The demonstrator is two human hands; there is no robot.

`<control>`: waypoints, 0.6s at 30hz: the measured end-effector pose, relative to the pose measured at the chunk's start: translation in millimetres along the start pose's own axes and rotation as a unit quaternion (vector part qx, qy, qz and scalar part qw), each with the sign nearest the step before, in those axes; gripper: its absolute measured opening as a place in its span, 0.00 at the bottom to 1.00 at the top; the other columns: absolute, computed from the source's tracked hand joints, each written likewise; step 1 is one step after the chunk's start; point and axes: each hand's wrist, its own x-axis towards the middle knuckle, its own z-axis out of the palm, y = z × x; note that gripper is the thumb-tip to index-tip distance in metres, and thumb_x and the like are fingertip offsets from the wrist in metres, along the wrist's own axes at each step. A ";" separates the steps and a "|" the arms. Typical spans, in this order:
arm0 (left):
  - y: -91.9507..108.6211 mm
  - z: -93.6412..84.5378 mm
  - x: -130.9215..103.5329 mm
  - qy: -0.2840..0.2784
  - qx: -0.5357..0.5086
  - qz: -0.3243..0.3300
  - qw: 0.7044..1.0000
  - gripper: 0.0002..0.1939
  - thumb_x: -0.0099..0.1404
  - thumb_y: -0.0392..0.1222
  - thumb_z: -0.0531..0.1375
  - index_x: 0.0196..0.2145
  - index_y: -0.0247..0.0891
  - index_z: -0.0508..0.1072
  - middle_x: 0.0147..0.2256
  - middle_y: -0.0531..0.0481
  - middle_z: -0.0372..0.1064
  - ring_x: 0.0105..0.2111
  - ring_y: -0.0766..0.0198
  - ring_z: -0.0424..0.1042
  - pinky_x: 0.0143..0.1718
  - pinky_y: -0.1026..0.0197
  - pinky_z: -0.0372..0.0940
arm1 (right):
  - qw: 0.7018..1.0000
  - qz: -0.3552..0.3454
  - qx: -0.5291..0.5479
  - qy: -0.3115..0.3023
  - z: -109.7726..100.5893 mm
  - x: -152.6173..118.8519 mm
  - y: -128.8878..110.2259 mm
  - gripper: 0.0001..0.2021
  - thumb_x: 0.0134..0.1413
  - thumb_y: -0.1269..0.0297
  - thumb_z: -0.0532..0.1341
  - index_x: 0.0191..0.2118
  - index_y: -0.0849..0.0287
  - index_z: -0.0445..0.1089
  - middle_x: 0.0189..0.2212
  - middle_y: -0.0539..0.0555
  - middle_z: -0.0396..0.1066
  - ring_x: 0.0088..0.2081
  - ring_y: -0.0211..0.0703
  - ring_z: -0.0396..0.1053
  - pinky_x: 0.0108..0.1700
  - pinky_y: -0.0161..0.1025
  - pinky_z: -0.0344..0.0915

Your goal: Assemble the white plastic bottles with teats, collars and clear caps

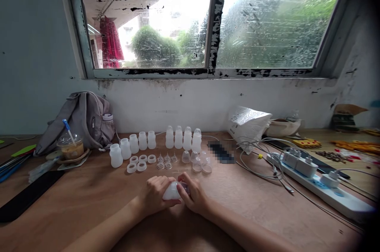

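Close to the table's front edge, my left hand [157, 193] is wrapped round the body of a small milky-white baby bottle [171, 191], which lies tilted on its side. My right hand [194, 196] grips its other end, where a clear cap shows between the fingers. Beyond my hands lie several white collar rings [141, 166], several clear silicone nipples [168, 157] and several clear domed caps [186, 157]. Behind these, open bottle bodies [116, 156] stand in a slanting row at left. Several capped bottles [178, 137] stand upright at right.
At left are a grey backpack [86, 121], an iced drink cup [70, 145] and a black flat object [29, 196]. To the right lie tangled cables [252, 173], a white power strip [320, 186] and a white plastic bag [249, 125]. A window is ahead.
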 end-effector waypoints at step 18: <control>9.8 -16.5 10.0 -0.057 -0.154 -0.122 0.979 0.19 0.53 0.52 0.58 0.41 0.43 0.64 0.35 0.54 0.70 0.33 0.63 0.70 0.32 0.66 0.62 | 0.996 -0.066 -0.031 0.055 -17.3 17.1 -0.2 0.04 0.51 0.67 0.48 0.27 0.58 0.55 0.15 0.45 0.56 0.15 0.32 0.52 0.20 0.31 0.49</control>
